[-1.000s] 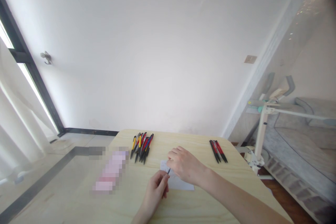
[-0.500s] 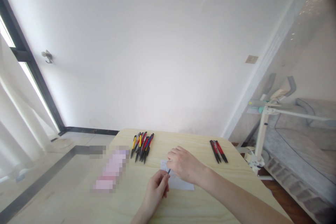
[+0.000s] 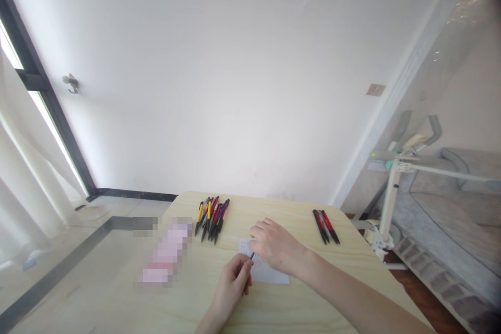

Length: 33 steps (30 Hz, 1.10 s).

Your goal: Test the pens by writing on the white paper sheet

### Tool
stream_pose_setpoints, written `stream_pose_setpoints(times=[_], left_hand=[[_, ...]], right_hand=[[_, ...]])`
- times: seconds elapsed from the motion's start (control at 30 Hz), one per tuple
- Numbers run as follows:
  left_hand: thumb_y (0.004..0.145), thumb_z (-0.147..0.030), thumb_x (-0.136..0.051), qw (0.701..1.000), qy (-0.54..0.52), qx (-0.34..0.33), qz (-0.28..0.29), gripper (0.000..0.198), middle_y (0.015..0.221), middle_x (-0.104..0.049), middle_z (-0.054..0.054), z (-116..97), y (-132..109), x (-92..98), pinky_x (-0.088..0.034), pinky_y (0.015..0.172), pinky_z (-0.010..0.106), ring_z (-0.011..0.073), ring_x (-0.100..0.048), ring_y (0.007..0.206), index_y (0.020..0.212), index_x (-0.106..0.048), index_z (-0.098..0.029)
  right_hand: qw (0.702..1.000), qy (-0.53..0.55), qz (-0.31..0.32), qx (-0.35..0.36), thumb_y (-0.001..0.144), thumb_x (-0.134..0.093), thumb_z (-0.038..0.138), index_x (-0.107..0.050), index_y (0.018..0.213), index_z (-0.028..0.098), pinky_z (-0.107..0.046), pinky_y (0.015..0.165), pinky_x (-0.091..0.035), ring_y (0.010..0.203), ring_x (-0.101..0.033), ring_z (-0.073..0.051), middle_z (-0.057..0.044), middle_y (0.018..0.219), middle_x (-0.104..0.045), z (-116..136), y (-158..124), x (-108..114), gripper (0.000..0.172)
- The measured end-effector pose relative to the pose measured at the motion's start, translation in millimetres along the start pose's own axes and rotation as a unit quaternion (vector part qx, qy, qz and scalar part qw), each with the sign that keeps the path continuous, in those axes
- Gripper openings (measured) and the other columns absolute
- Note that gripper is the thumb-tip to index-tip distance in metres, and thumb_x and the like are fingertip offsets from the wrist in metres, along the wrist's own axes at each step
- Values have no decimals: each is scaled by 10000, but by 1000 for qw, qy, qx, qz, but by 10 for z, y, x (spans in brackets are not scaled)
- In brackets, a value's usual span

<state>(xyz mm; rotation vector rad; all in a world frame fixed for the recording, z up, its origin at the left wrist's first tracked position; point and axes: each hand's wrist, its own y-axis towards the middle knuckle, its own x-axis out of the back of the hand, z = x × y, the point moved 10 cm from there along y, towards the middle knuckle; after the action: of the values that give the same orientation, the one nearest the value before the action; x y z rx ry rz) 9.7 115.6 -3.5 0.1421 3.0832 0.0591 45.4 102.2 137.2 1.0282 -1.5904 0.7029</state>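
Observation:
Between my two hands runs a thin dark pen [image 3: 252, 255], mostly covered by fingers. My left hand [image 3: 235, 275] is closed, pinching its lower end between thumb and forefinger. Curled over the upper end is my right hand [image 3: 274, 242], its fingertips hidden behind the hand. Under both hands lies a small white sheet of paper [image 3: 270, 273] with faint marks on it. A loose pile of pens [image 3: 211, 219] in yellow, red, blue, grey and black is on the table left of my hands. Farther right, several red and black pens [image 3: 325, 227] lie side by side.
The light wooden table [image 3: 313, 292] stands close to a white wall [image 3: 242, 88]. A pixelated pink item [image 3: 166, 255] is at its left side. Beyond the right edge are a white metal frame with grey handles [image 3: 391, 198] and a grey sofa [image 3: 450, 203].

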Motion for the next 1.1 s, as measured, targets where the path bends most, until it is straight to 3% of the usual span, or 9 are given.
stream_pose_setpoints(times=[1.1], left_hand=[[778, -466, -494, 1000, -3, 5, 3, 309, 445, -477, -67, -16, -12, 3, -301, 359, 170, 68, -417, 354, 703, -513, -167]], right_hand=[[1000, -10, 14, -1, 853, -469, 167, -617, 758, 159, -312, 696, -341, 809, -478, -187, -51, 783, -570, -48, -18, 13, 176]])
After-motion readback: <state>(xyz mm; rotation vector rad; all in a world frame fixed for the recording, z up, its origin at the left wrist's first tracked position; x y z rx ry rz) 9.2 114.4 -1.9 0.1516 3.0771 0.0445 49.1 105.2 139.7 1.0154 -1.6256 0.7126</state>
